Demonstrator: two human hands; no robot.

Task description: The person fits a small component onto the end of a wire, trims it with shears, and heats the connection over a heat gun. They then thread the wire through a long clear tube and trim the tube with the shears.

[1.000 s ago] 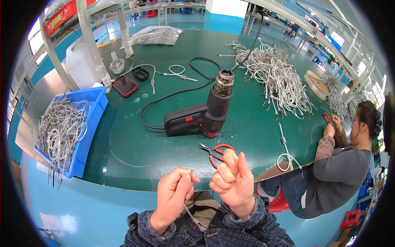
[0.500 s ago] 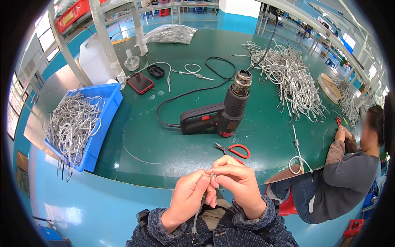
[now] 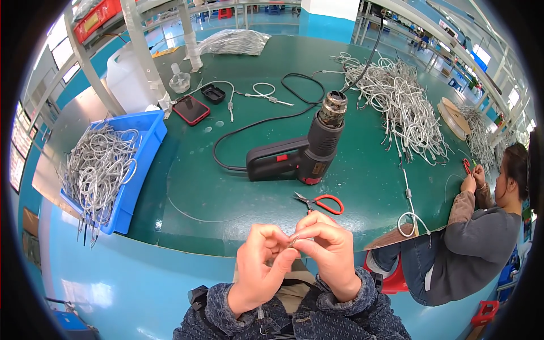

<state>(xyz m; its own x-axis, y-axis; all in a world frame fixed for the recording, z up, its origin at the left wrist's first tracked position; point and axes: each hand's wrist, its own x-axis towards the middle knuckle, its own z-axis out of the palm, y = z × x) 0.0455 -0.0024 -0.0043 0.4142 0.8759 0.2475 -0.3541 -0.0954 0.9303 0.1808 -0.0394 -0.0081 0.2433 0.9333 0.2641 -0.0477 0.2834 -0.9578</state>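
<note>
Just past the table's near edge, my left hand (image 3: 262,266) and my right hand (image 3: 330,254) meet at the fingertips. Both are closed, pinching the small end of a thin wire cable (image 3: 293,243). Most of the cable is hidden behind my left hand and against my jacket. Red-handled pliers (image 3: 327,203) lie just beyond my right hand, jaws pointing left. Behind them a black heat gun (image 3: 317,148) stands on its back end with its metal nozzle up.
A blue bin (image 3: 148,144) of looped steel cables stands left; a cable heap (image 3: 396,102) lies far right. A phone (image 3: 191,110), black tray (image 3: 213,93) and glass bottle (image 3: 179,80) sit back left. A co-worker (image 3: 481,238) sits right, near a spool (image 3: 453,120).
The fingers of my left hand have shifted and opened out somewhat around the pinch. The cable length hanging below my hands is now mostly hidden. The co-worker's hands have moved slightly.
</note>
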